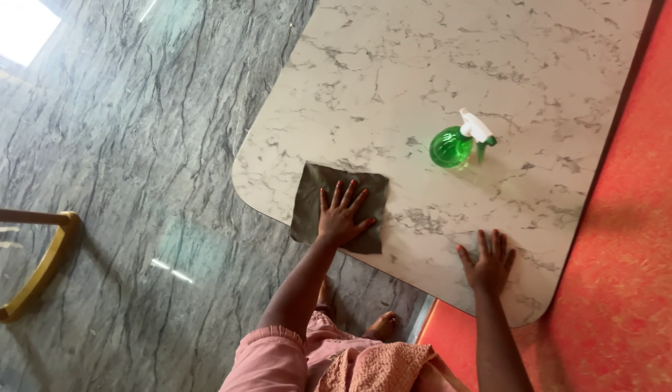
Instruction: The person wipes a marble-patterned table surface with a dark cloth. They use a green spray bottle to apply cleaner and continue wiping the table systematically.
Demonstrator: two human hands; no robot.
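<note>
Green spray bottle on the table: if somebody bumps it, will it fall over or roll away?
The bottle stands upright on the smooth marble table, so a bump would probably slide it first. Its white trigger top sits off to one side, so it may tip that way. Its body looks round, so once down it could roll.
</note>
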